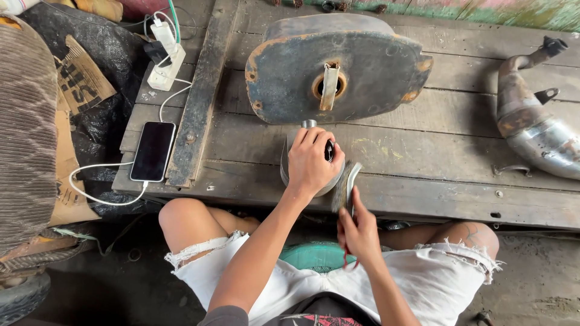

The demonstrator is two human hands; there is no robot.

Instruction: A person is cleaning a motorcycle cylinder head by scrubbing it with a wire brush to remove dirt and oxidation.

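- Rusted, blue-grey metal dominates the upper centre of the frame, where a worn fuel tank (335, 72) lies on the wooden workbench (423, 163)
- At the centre, a small rounded metal part (308, 175) is pressed against the bench edge by the left hand (311, 163), whose fingers are wrapped tightly over it
- Just to the lower right of it, a wire brush (346, 187) is gripped by the right hand (359, 232), fingers closed around its handle, bristles touching the part's edge
- For clean brushing, the part is best held firmly against the planks, and short strokes are best directed away from the holding fingers
- At the left, a phone (153, 151) is seen charging; at the right edge an exhaust pipe (534, 124) is laid well apart
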